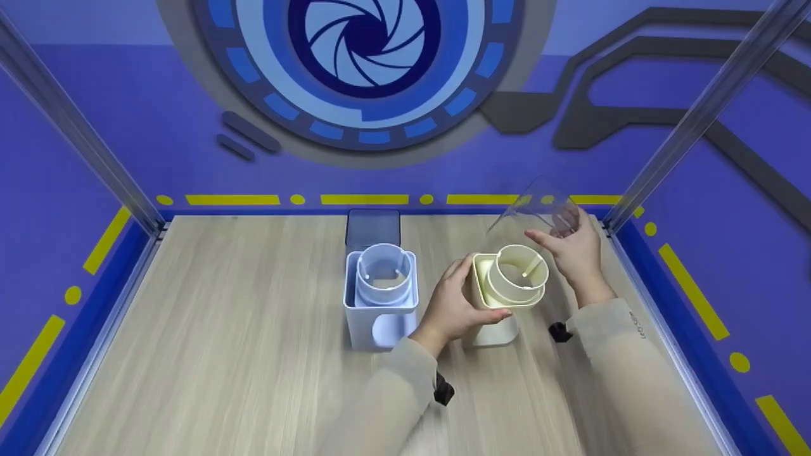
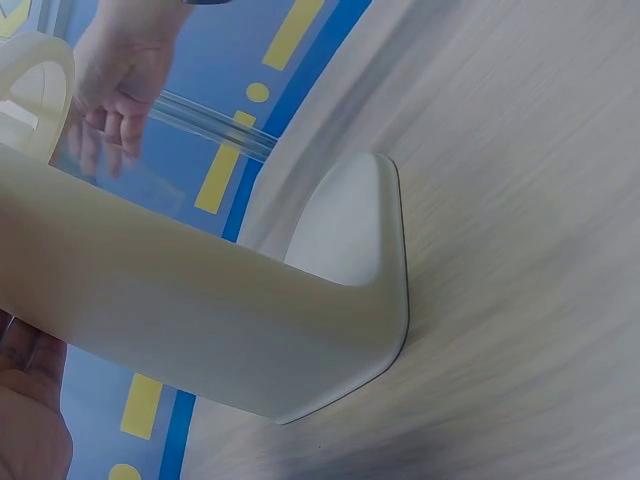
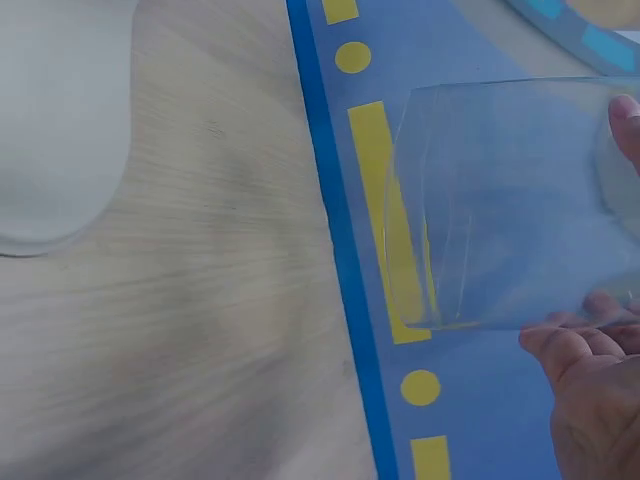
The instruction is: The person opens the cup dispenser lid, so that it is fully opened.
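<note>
My left hand (image 1: 451, 305) grips a pale yellow plastic dispenser base (image 2: 210, 290) by its upper part, fingers at the far left side and thumb across the front. The base stands upright on the table, with a round collar (image 1: 507, 293) on top and a rounded foot at the front. Behind and above it, my right hand (image 1: 575, 249) holds a clear plastic container (image 3: 510, 200) tilted in the air, fingers and thumb at its right end. The container's wide left end is apart from the collar.
A light blue base (image 1: 362, 329) of the same shape stands left of my left hand. A smoky see-through container (image 1: 374, 227) is right behind it. The wood-grain table (image 1: 241, 316) is bounded by blue panels with yellow marks and metal posts at the back corners.
</note>
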{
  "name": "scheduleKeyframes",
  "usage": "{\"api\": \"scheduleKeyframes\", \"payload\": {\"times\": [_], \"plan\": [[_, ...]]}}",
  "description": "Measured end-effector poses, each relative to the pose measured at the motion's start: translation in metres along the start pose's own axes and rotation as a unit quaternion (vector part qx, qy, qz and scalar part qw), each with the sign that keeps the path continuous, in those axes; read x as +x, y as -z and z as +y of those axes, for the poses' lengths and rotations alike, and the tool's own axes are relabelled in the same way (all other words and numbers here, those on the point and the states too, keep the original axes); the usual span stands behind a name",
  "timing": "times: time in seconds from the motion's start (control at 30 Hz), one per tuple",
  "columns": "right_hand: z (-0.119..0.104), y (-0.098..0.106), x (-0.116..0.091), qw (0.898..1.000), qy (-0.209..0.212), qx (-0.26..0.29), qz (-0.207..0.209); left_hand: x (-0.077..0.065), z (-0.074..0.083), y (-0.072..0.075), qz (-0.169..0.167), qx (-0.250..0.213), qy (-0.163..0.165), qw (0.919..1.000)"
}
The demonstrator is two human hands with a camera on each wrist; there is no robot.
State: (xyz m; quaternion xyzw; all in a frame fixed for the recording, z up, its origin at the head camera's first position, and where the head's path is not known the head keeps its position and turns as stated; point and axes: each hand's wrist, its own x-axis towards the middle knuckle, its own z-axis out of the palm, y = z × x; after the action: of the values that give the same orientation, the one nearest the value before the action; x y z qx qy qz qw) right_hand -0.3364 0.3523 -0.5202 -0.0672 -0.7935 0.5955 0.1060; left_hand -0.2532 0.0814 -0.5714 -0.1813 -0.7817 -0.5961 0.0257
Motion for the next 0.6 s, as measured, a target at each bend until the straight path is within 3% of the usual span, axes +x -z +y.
{"api": "scheduleKeyframes", "payload": {"times": [0.6], "plan": [[0.038, -0.022, 0.005, 0.998, -0.012, -0.048, -0.034, -0.001, -0.002, 0.0, -0.002, -0.002, 0.012, 0.9999]]}}
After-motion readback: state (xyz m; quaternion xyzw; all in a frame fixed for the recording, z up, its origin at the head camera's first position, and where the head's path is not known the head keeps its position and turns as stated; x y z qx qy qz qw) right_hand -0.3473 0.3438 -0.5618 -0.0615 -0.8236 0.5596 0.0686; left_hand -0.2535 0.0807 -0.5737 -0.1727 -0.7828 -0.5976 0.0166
